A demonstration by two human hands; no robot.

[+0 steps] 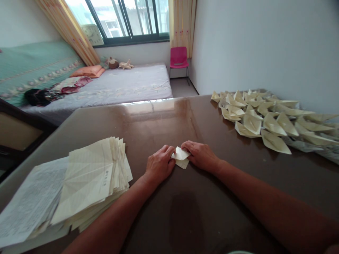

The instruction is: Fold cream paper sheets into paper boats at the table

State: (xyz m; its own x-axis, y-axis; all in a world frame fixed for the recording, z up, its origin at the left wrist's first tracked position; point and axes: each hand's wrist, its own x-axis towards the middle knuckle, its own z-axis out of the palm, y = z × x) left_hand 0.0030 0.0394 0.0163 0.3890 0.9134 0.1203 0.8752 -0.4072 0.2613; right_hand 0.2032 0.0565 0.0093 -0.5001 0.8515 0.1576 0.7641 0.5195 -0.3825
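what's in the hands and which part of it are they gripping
A small piece of folded paper: the left hand grips its left side, the right hand its right side.

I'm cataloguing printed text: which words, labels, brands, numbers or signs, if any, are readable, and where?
No text is legible enough to quote.
Lined sheet: characters, too small and blurred.
Greyish sheet: dense print, too small.
Clock-like object: dial marks, blurred.
Folded paper: nothing readable.

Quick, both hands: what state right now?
Left hand: closed, holding the left side of the folded paper.
Right hand: closed, holding the right side of the same paper.
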